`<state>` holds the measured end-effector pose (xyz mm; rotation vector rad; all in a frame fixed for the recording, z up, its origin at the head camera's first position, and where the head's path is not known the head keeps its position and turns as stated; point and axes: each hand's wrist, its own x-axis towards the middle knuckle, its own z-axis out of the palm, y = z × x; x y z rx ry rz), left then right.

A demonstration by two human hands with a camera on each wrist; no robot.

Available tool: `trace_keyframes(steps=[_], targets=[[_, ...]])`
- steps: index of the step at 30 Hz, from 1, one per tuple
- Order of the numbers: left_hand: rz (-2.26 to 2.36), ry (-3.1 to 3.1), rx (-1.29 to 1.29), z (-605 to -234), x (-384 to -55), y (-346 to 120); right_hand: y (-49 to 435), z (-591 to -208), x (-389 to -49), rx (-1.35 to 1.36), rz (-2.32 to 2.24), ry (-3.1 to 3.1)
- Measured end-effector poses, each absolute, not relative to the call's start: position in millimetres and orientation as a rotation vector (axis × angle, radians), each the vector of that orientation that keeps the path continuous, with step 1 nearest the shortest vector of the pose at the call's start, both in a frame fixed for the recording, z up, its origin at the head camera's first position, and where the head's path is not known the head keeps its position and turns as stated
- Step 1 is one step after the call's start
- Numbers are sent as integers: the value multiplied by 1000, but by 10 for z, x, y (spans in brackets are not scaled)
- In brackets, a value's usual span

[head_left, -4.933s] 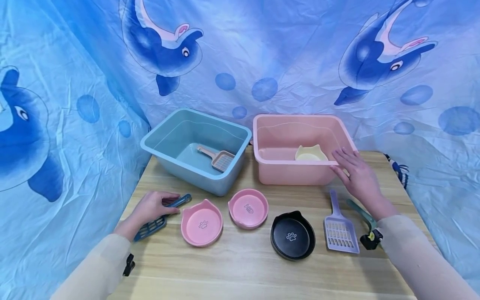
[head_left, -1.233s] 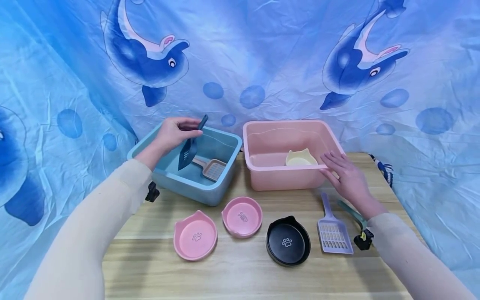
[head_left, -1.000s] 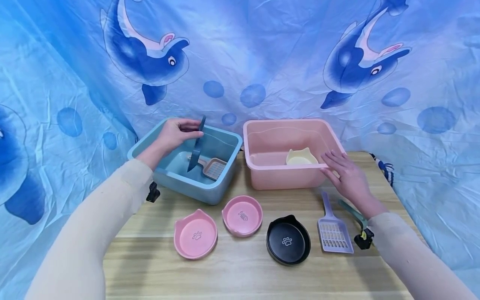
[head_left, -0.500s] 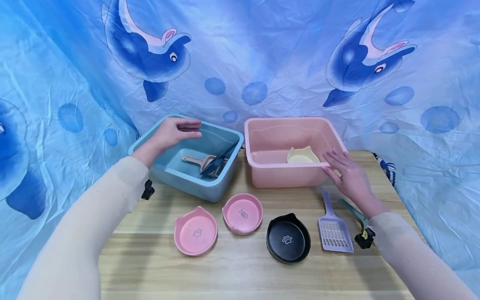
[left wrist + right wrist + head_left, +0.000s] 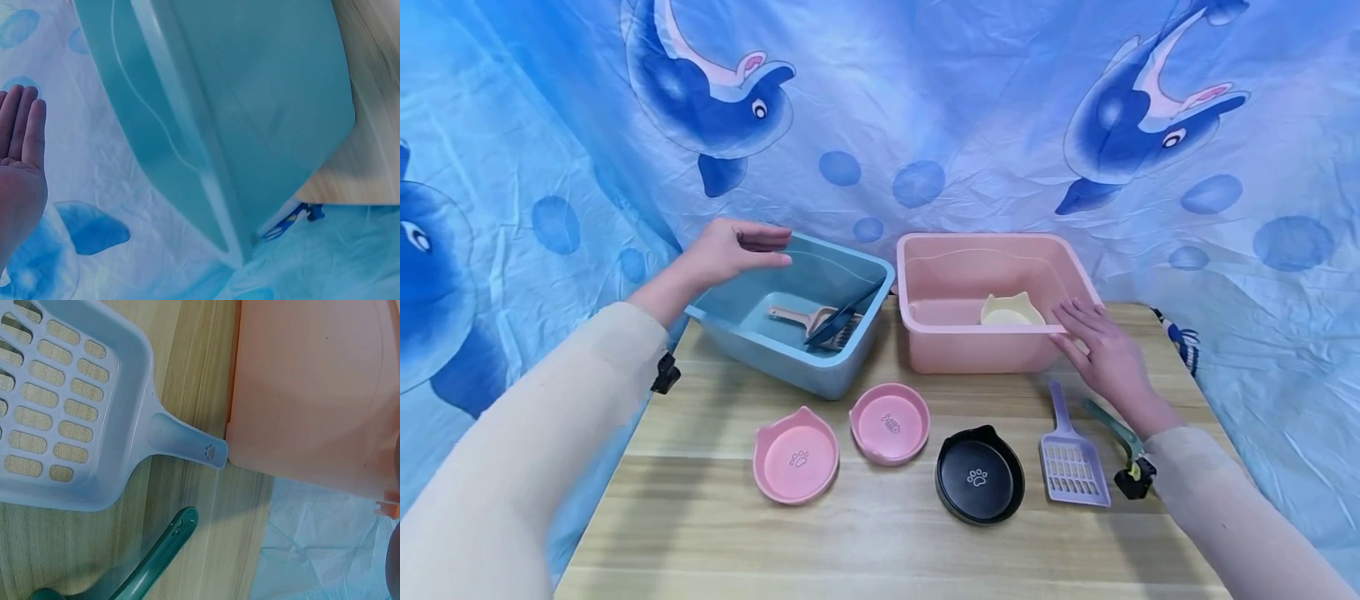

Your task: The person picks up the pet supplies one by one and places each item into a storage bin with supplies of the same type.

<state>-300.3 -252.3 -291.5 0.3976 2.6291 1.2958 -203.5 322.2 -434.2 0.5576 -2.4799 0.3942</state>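
Observation:
My left hand (image 5: 733, 250) hangs over the left side of the blue litter box (image 5: 775, 346), fingers straight and holding nothing. Inside that box a dark blue litter scoop (image 5: 842, 318) leans tilted against the right wall. It lies partly over a beige litter scoop (image 5: 793, 315). My right hand (image 5: 1101, 346) rests its fingers on the front right rim of the pink litter box (image 5: 977, 350). A cream cat-eared bowl (image 5: 1011, 310) sits in the pink box. In the right wrist view, the purple litter scoop (image 5: 134, 425) lies with its handle end near the pink box.
Two pink bowls, one with a paw print (image 5: 797, 462) and one with a fishbone (image 5: 890, 423), stand on the wooden table (image 5: 880, 542). Right of them are a black bowl (image 5: 979, 477) and a green-handled tool (image 5: 1112, 422), partly hidden by my right forearm. A dolphin-printed cloth (image 5: 985, 100) hangs behind.
My left hand picked the dark blue scoop off the table, carried it over the blue box and let it go inside. It has since drawn back left. The right hand stays on the rim.

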Motion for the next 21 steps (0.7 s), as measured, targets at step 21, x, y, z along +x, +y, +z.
trace_keyframes(steps=[21], targets=[[787,2968,545,-2654,-2432,-2842,3214,-4322,-2018,531,369,-2545]])
